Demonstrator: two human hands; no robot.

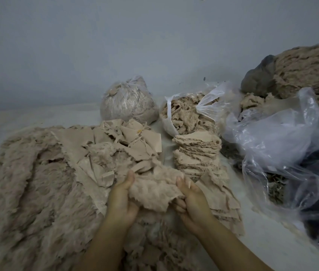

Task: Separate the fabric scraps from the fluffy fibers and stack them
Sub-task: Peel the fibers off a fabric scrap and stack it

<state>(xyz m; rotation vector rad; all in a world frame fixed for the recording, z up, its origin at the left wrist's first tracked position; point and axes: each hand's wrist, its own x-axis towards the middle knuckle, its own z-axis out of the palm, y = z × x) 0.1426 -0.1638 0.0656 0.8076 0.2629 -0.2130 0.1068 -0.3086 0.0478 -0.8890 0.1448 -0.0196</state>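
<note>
Both hands are gripping one fluffy scrap (154, 190) at centre front: left hand (122, 200) and right hand (193, 198) curling their fingers round its ends. The scrap stack (196, 153) is sitting just behind, crowded by the fluffy heap (31, 182) and plastic bags (272, 145). The pale surface (27, 116) is lying bare far left. No writing is showing.

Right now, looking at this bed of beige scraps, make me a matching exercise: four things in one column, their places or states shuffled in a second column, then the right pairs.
Things
1. tied clear plastic bag of beige fluff
2. open clear plastic bag of beige scraps
3. neat stack of flat beige fabric pieces
4. fluffy beige scrap

Places or states
A. held between left hand and right hand
B. far left at the back, knotted
C. directly in front of the open bag
D. mouth gaping, right of the tied bag

Pairs: 1-B, 2-D, 3-C, 4-A
</note>
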